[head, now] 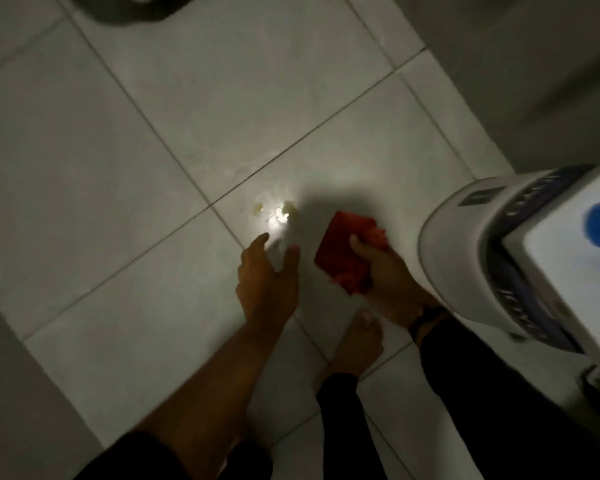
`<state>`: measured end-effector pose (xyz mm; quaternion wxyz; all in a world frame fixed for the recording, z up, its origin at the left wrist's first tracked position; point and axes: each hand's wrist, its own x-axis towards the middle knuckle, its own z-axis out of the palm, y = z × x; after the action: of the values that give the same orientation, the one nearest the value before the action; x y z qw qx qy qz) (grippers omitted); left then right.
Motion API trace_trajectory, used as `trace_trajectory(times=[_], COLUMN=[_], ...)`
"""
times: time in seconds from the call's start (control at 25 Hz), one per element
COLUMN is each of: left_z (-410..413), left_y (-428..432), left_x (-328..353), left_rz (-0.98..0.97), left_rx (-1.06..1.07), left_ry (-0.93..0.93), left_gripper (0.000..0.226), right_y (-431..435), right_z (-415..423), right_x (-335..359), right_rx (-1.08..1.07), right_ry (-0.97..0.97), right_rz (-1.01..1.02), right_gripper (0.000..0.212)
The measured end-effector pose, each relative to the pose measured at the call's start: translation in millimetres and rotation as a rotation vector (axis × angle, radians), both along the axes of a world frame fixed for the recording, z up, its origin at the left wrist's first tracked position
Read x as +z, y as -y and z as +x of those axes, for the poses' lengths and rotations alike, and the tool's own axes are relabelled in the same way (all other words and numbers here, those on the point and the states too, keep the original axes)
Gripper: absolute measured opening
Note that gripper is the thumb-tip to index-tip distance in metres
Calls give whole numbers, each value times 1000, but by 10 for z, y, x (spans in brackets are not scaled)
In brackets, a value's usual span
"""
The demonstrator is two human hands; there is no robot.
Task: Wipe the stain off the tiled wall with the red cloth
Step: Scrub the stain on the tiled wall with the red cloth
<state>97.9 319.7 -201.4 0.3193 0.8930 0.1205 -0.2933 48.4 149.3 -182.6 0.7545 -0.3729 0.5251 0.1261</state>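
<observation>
A red cloth (343, 252) is bunched in my right hand (383, 275), held just above the pale tiles (153, 161). A yellowish stain with a bright glare spot (279, 213) lies on the tiles, to the left of the cloth. My left hand (269, 282) hovers just below the stain, fingers spread and empty. The scene is dim and the picture is blurred.
A white appliance (499, 258) with a dark panel and a blue object on top stands at the right. A bare foot (359, 341) rests on the tiles under my hands. A grey wall (534, 64) rises at the upper right and a dark object (142, 8) sits at the top edge.
</observation>
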Motion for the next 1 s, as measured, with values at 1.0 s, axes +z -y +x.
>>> trace_trajectory(times=[1.0], left_z=[665], left_y=[-1991], left_x=[-3039], left_rz=[490], left_rx=[-371], left_ry=[580], left_gripper=[75], right_y=[-1078], right_z=[1220], right_x=[-2793], right_rx=[1583], right_ry=[543], right_rz=[-1669], right_gripper=[67])
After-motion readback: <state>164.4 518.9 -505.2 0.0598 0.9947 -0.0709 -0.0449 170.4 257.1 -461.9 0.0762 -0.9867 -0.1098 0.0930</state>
